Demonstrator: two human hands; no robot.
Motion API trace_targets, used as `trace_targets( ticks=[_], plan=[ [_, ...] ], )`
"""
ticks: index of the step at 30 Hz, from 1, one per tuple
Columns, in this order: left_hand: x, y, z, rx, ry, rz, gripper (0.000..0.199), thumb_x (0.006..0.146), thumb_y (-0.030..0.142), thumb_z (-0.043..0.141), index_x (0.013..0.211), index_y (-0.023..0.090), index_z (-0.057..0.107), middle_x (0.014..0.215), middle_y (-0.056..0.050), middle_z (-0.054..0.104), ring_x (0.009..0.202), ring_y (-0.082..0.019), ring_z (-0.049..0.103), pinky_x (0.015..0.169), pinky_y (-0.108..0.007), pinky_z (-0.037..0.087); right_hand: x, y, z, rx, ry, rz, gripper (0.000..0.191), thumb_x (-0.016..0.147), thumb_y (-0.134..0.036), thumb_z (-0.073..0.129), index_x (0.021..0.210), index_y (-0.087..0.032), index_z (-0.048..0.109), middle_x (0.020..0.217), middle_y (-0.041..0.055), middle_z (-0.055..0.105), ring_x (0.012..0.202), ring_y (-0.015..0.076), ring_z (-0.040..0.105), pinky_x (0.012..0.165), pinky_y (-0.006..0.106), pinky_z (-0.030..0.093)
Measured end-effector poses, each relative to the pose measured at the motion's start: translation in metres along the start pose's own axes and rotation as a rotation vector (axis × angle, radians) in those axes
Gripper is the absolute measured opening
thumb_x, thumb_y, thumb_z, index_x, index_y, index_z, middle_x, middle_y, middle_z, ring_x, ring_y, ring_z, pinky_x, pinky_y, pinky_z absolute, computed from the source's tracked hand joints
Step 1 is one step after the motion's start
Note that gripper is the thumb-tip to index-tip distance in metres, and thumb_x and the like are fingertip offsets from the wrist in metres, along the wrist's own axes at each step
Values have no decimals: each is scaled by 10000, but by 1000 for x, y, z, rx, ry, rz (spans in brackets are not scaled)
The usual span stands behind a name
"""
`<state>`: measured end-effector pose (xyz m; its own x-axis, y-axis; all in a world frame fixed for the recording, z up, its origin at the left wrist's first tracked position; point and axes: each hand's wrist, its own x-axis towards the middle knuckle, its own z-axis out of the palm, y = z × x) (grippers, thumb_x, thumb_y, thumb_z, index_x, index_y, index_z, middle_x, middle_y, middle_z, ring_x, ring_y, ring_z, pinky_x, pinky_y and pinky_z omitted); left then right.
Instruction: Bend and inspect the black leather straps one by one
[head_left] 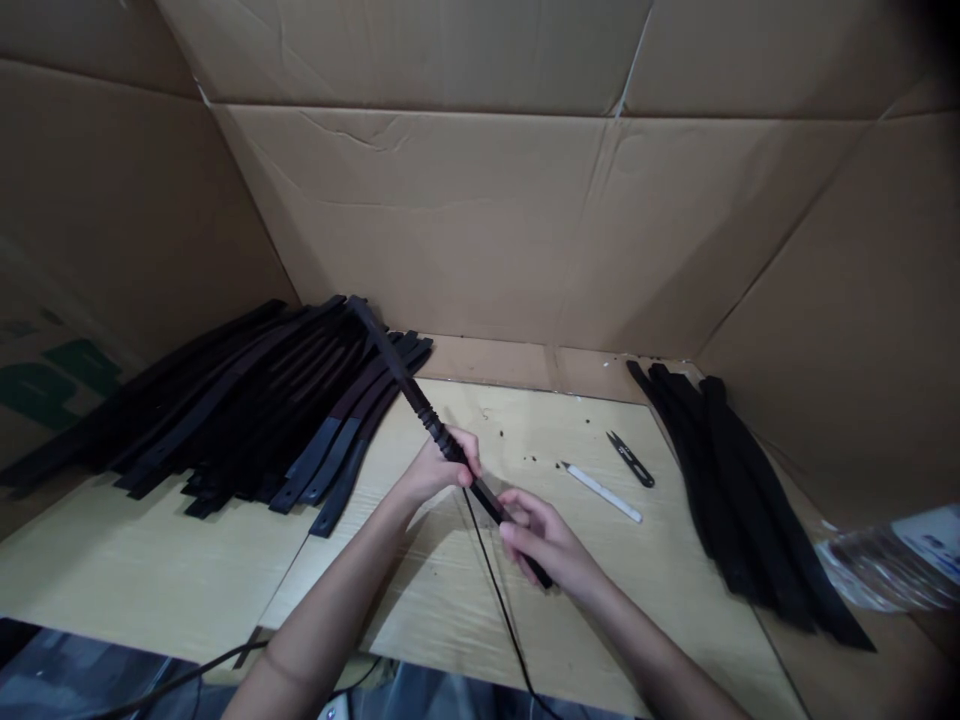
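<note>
A long dark strap [403, 380] slants across the middle of the view, with cord coiled round it in several turns just above my left hand. My left hand [444, 465] is closed round the strap at those turns. Lower down, my right hand [544, 540] grips the strap near its near end, thumb on top and fingers curled underneath. From beneath my left hand a thin dark cord [491, 575] runs down past the table's front edge. The strap's far end reaches over the pile at the left.
A pile of dark straps [225, 410] lies at the left, a smaller bundle [739, 490] at the right. Thread snips [630, 460] and a white pen-like tool [602, 492] lie on the table [517, 410]. A plastic bottle [892, 560] is far right; cardboard walls [450, 220] surround everything.
</note>
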<state>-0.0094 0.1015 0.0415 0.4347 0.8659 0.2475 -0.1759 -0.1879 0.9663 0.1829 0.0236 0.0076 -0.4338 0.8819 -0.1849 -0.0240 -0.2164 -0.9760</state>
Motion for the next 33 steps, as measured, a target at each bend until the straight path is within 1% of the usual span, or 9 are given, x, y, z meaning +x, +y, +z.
trace_targets(
  ticks=[2, 5, 10, 14, 21, 23, 27, 31, 33],
  plan=[
    [2, -3, -2, 4, 34, 18, 601, 419, 725, 759, 486, 145, 619, 438, 4, 502, 461, -109, 418, 476, -247, 279, 1, 0, 1, 2, 6, -62, 450, 734, -552, 690, 945, -212, 484, 628, -90, 510, 347, 32, 377, 336, 160, 292],
    [3, -1, -1, 48, 96, 5, 543, 463, 662, 783, 488, 143, 623, 452, 0, 527, 468, -114, 438, 486, -247, 299, 2, 0, 1, -16, 62, -92, 420, 769, -577, 648, 877, -208, 479, 606, -83, 475, 393, 54, 418, 367, 173, 339],
    [1, 11, 7, 156, 163, -79, 356, 579, 472, 802, 674, 143, 708, 673, -41, 663, 665, -168, 576, 627, -267, 428, 1, -2, -2, -93, 95, -90, 510, 845, -659, 486, 722, -166, 539, 502, -46, 478, 400, 72, 423, 390, 191, 320],
    [-1, 14, 9, 174, 112, -83, 296, 610, 407, 792, 723, 146, 710, 680, -25, 650, 649, -151, 562, 606, -252, 422, 0, -1, -3, -21, 89, 5, 581, 793, -712, 506, 758, -139, 598, 556, -3, 583, 376, 75, 467, 369, 193, 327],
    [0, 5, 5, 116, 54, -106, 403, 495, 485, 827, 578, 141, 633, 547, -2, 579, 544, -125, 499, 509, -233, 340, -1, 1, -3, 99, -13, 172, 609, 797, -723, 474, 811, -130, 614, 351, -48, 475, 275, 88, 388, 303, 183, 271],
    [2, 2, 5, 86, 72, -88, 462, 464, 536, 820, 498, 149, 570, 474, 21, 503, 488, -104, 434, 477, -231, 289, 0, 0, -2, 107, -35, 142, 563, 814, -683, 491, 890, -136, 600, 375, -60, 484, 280, 80, 374, 301, 175, 252],
    [4, 0, 5, 75, 175, -32, 532, 485, 560, 801, 408, 162, 457, 407, 61, 345, 443, -70, 302, 461, -234, 216, 2, -2, -1, 95, -55, -8, 438, 779, -566, 634, 960, -187, 513, 586, -65, 570, 330, 38, 381, 341, 163, 260],
    [3, 5, 6, 136, 199, -13, 383, 543, 503, 789, 556, 147, 649, 524, -2, 558, 541, -124, 474, 532, -247, 347, 4, -1, -3, 50, 1, -90, 404, 795, -559, 629, 898, -196, 485, 679, -56, 563, 358, 23, 361, 357, 169, 248],
    [2, 9, 7, 143, 201, -26, 339, 560, 465, 792, 631, 147, 695, 609, -29, 627, 611, -151, 538, 584, -259, 401, 4, 0, -5, 17, 25, -109, 402, 830, -576, 580, 848, -181, 508, 647, -50, 544, 381, 31, 376, 378, 174, 265]
  ],
)
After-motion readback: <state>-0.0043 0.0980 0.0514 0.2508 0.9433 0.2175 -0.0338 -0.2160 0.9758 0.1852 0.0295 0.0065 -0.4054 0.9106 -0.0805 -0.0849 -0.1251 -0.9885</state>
